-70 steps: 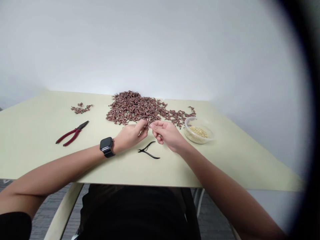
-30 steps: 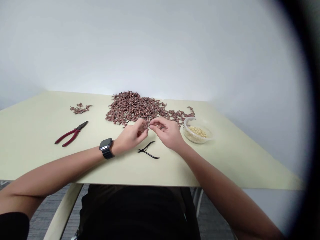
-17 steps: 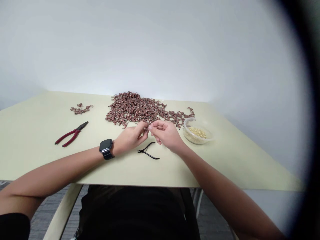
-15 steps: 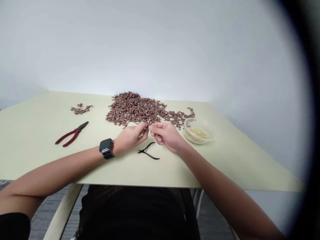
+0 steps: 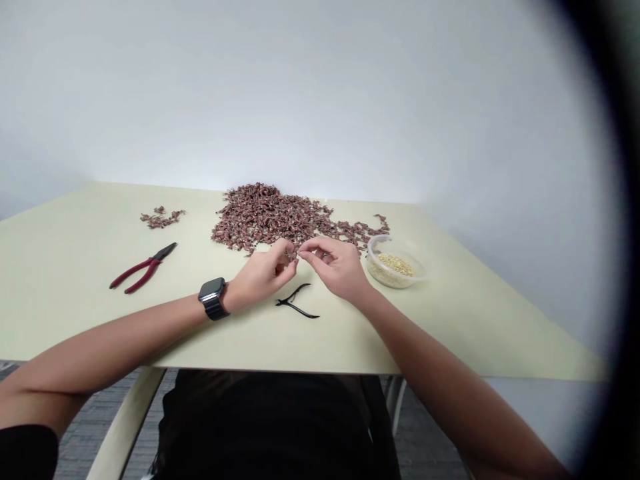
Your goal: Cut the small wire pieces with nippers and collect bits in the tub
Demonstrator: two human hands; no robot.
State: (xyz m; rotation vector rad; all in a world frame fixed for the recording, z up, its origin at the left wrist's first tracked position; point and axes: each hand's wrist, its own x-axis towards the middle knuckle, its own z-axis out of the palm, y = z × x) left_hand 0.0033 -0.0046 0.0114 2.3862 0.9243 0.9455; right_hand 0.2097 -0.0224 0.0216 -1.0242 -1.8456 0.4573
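Note:
My left hand (image 5: 267, 273), with a dark watch (image 5: 213, 297) on its wrist, is closed in a pinch at the near edge of a heap of small reddish-brown pieces (image 5: 273, 213). Facing it, my right hand (image 5: 337, 267) is pinched too, thumb against forefinger, its tips almost meeting the left ones. Whatever lies between the fingertips is too small to name. Below the hands, black nippers (image 5: 297, 301) lie on the table with their handles apart. To the right stands a clear round tub (image 5: 393, 281) with tiny yellowish bits (image 5: 396, 265) in it.
Pliers with dark red handles (image 5: 145, 268) lie on the left of the pale yellow table (image 5: 225, 343). Behind them sits a small cluster of the same brown pieces (image 5: 163, 218). A white wall (image 5: 320, 100) rises at the table's back edge.
My right hand has turned a little, its fingers now arched over the thumb and its lower fingers tucked in. My left hand stays nearly in place, with its thumb slightly lower.

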